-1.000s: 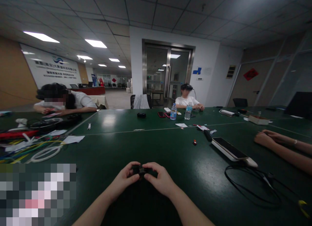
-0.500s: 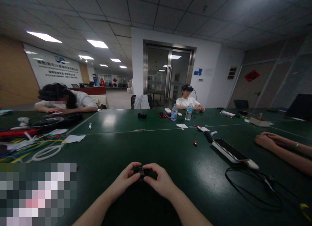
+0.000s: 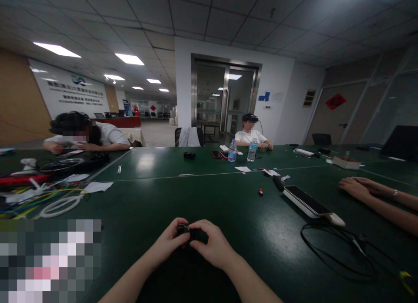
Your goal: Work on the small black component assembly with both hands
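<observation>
Close in front of me, both hands meet over the dark green table [image 3: 156,203]. Between them is a small black object [image 3: 184,229] with a shiny spot; its kind is too dark and small to make out. My left hand [image 3: 171,238] pinches it with thumb and fingers, closed. Bent round its right side, the thumb and fingers of my right hand [image 3: 214,241] are closed on it too. The fingers cover much of the object.
A white device with a dark screen [image 3: 307,200] and a looped black cable [image 3: 336,250] lie right. Another person's hands [image 3: 359,187] rest beyond. Two water bottles [image 3: 252,149] stand ahead; a small red item [image 3: 260,192] lies nearer. Tangled cables [image 3: 62,205] fill the left.
The black object has turned or shifted slightly between my fingers, and my right fingertips have moved a little over it. The view has shifted slightly.
</observation>
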Available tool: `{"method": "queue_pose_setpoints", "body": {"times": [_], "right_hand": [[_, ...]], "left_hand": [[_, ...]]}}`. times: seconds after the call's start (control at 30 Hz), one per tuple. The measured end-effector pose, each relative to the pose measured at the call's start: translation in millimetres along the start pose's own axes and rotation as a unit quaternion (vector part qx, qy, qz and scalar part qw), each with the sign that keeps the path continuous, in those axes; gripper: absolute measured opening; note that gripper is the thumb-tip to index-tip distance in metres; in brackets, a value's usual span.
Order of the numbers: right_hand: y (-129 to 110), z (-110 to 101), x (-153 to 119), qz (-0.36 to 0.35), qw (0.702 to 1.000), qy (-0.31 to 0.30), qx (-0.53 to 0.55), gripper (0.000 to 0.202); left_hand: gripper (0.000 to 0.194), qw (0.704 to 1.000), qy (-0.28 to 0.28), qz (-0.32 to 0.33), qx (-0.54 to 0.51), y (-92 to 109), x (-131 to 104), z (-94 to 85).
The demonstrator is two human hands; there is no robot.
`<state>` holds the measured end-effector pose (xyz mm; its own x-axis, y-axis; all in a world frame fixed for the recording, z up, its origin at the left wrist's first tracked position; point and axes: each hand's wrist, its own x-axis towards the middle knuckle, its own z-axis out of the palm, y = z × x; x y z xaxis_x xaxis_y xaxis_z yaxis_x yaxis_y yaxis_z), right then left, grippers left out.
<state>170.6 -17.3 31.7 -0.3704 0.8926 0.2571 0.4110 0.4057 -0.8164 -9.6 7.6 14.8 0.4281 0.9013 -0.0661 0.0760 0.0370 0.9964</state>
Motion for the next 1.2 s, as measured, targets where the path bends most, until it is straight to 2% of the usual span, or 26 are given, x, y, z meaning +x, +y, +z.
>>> {"method": "queue_pose_setpoints", "body": {"times": [0.27, 0.67, 0.93, 1.07, 1.2], "right_hand": [[-1, 0, 0, 0.024, 1.0, 0.004, -0.009, 0.036], [-2, -1, 0, 0.018, 1.0, 0.008, -0.006, 0.039], [-5, -2, -2, 0.028, 1.0, -0.003, -0.014, 0.039], [0, -1, -1, 0.02, 1.0, 0.008, -0.021, 0.038], [4, 0, 1, 0.02, 1.0, 0.01, -0.021, 0.038]], "left_hand": [[0.032, 1.0, 0.018, -0.005, -0.011, 4, -2, 1.8], [0.032, 0.998, 0.051, 0.007, 0.026, -8, 7, 5.0], [0.028, 0.998, 0.058, -0.009, 0.026, 2, 3, 8.4], [0.029, 0.999, 0.046, -0.003, 0.022, 4, 0, 7.8], [0.026, 0.999, 0.03, 0.016, 0.015, -3, 2, 4.1]]}}
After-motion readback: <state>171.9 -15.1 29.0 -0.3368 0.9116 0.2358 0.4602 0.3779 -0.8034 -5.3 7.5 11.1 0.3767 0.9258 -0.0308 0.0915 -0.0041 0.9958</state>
